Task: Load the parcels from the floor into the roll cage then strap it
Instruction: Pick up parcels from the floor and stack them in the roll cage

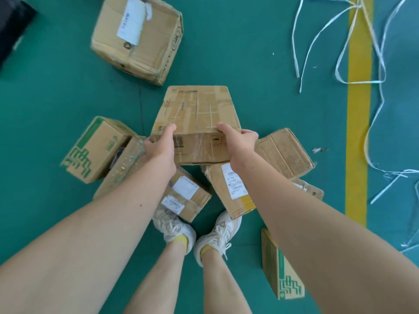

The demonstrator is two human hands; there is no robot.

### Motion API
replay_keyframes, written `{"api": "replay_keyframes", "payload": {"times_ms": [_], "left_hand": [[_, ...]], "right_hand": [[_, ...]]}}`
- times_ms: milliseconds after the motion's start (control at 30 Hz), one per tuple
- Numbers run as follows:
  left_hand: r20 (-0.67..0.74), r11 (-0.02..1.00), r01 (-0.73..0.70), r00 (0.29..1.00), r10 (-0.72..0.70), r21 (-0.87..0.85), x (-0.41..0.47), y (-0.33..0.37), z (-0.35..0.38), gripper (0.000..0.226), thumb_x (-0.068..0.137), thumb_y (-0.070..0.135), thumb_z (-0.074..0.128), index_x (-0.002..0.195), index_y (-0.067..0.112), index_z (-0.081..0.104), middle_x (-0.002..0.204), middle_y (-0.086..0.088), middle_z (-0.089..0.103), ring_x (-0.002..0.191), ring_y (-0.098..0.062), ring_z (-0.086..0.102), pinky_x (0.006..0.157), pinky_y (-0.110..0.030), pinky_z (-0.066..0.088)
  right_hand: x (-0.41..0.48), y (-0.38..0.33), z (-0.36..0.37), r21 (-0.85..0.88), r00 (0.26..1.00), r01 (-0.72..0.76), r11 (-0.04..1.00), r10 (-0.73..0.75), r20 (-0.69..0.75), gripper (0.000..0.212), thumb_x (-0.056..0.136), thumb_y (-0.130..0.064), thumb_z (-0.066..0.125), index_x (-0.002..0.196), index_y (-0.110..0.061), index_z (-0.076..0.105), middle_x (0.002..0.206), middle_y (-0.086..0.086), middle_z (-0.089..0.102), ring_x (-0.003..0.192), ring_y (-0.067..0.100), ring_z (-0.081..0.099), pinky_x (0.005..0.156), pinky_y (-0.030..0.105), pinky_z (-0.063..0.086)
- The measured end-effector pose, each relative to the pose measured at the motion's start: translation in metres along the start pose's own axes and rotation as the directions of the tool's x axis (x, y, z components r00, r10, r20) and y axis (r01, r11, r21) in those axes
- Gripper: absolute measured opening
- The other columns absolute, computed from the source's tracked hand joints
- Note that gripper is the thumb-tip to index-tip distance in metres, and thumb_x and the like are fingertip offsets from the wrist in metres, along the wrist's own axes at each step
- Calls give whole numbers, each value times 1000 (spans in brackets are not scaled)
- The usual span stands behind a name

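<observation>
Yellow stripe (359,132) on green floor (260,53), black object (13,23) top-left

The taped brown carton (197,109) sits raised over the pile. A yellow-taped labelled parcel (233,191) lies beneath it, a green-printed box (90,150) to its left, and loose white straps (371,64) well to its right.

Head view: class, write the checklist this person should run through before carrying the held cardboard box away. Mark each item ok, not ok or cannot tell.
1. Grip: left hand and right hand both hold the near edge of the taped brown cardboard box, thumbs on top: ok.
2. Box closed: tape runs across its top, flaps shut: ok.
3. Footing: a labelled cardboard parcel lies right by the white shoes: not ok.
4. Loose white plastic strapping lies on the green floor, apart from the feet: ok.
5. Route to the roll cage: out of view: cannot tell.
6. Box weight: cannot tell.
</observation>
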State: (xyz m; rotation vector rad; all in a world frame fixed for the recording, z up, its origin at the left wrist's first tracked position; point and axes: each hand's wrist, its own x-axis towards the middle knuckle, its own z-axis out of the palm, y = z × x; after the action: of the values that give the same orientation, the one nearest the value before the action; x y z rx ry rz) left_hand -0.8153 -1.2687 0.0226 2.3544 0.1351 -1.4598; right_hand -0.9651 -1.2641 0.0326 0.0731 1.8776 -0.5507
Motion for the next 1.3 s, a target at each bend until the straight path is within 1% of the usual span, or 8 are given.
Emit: {"api": "replay_keyframes", "payload": {"times_ms": [133,233,333,400,533,667,867,1300], "left_hand": [[0,999,-26,1000,26,26,-58,19,-41,119,28,71,68,139,44,33,145,0,40,120,-36,52,89,-59,48],[18,998,-51,999,51,27,-110,41,-70,113,36,68,70,140,40,36,143,-2,37,117,-35,53,88,-57,51],[22,997,-73,997,73,-30,-156,56,-101,102,40,64,73,133,36,42,139,-5,42,109,-34,56,84,-54,54],[13,994,-80,997,81,-73,-185,64,-123,103,33,65,72,128,36,44,134,-6,48,103,-33,59,80,-52,55],[-21,975,-181,984,180,-126,-251,70,-174,79,57,56,74,125,27,48,129,-7,49,101,-28,57,78,-43,56],[-28,956,-214,977,213,-200,-310,64,-220,69,69,52,75,126,25,47,128,-6,46,101,-27,55,55,-30,44],[-95,903,-272,962,255,-334,-382,50,-284,70,70,53,76,127,24,48,132,-8,43,103,-28,52,87,-44,52],[-292,567,-394,919,266,-723,-472,23,-452,88,58,56,78,134,28,43,131,-7,42,106,-31,54,89,-53,53]], "right_hand": [[-75,-14,-6,-56,999,24,998,-25,-30,85,77,-43,75,147,-24,31,125,-1,50,116,24,50,101,45,44],[-132,-32,-15,3,1000,28,1000,-28,-7,50,81,-36,72,124,-20,54,108,1,61,92,20,60,74,33,50],[-192,-51,-27,11,997,0,1000,-1,74,40,81,-34,75,114,-17,58,100,4,66,80,18,64,59,28,49],[-231,-61,-36,-21,990,-1,1000,4,140,46,80,-37,76,116,-15,57,103,6,67,81,19,65,58,27,49],[-307,-75,-61,-106,978,41,993,-18,209,44,82,-39,77,110,-12,54,98,5,63,78,17,60,60,30,47],[-376,-81,-82,-162,955,126,979,-76,287,38,83,-40,75,104,-14,57,90,3,62,75,16,60,59,29,46],[-472,-84,-103,-213,896,298,931,-195,400,33,84,-40,74,98,-16,56,90,3,62,77,17,59,58,30,44],[-650,-68,-53,-196,594,653,732,-334,732,44,80,-38,78,111,-13,60,103,7,68,86,20,65,62,30,48]]}}
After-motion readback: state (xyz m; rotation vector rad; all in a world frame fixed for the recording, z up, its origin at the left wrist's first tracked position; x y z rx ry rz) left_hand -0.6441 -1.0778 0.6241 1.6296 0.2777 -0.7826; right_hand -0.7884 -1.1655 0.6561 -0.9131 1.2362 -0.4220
